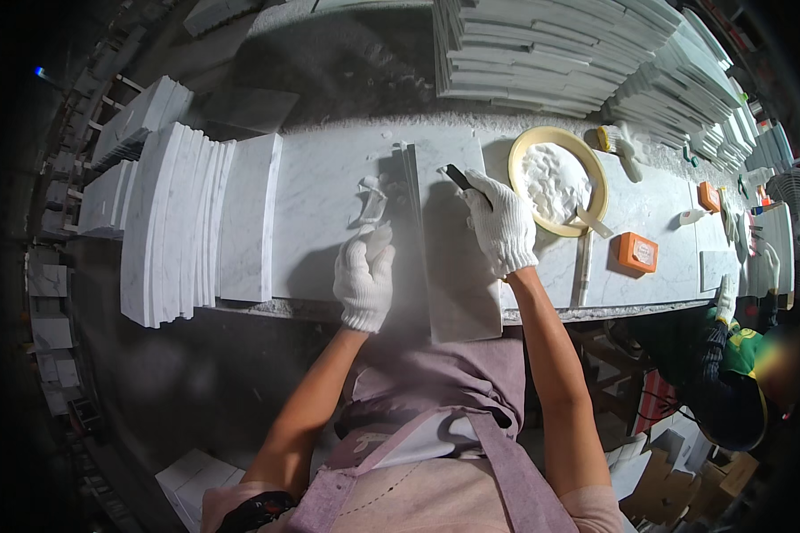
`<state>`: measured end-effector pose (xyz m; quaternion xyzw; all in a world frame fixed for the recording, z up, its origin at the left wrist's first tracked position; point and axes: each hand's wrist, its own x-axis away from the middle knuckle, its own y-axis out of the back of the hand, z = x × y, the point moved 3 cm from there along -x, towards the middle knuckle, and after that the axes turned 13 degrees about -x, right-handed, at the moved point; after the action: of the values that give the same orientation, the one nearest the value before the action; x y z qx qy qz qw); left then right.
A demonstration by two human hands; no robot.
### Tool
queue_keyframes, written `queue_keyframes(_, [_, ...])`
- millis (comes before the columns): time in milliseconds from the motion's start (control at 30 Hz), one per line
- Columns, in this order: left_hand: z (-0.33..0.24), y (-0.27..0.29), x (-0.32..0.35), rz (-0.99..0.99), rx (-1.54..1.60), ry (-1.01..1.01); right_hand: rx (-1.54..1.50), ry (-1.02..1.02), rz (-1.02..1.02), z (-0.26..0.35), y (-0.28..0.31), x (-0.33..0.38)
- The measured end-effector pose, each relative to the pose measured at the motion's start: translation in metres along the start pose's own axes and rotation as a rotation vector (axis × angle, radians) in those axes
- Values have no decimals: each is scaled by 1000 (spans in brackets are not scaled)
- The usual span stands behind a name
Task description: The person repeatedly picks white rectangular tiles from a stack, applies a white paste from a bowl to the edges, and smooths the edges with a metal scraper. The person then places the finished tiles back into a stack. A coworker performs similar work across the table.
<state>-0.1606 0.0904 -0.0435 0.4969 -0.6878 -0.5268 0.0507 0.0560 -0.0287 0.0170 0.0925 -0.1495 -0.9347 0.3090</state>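
Observation:
My right hand [498, 218], in a white knitted glove, is closed around a slim black-handled tool [458, 177]; its small tip points up and left, and I cannot tell its exact kind. Below that hand lies a pale marble slab [455, 284], its near end jutting over the table edge. More thin slabs [412, 182] show along its left side. My gloved left hand [364, 277] hovers left of the slab, fingers loosely bent and apart, with nothing visible in them. Just beyond its fingertips is a crumpled white scrap or smear [371, 201] on the marble tabletop [320, 173].
A yellow-rimmed basin [517, 178] of white paste, with a spatula [594, 222], stands right of my hand. Further right are an orange box [638, 253] and a co-worker's gloved hand [726, 298]. Slab stacks rise at left [173, 222] and far right [551, 53].

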Motion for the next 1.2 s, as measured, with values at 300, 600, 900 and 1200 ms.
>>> queue_keyframes(300, [0, 0, 0, 5, 13, -9, 422, 339, -66, 1, -6, 8])
queue_keyframes(600, [-1, 3, -3, 81, 34, 82, -981, -420, -6, -11, 24, 36])
queue_keyframes(900, [-14, -13, -32, 239, 144, 162, -974, -438, 229, -11, 38, 47])
queue_keyframes(1200, [0, -5, -31, 161, 167, 169, -50, -13, 138, 5, 23, 24])
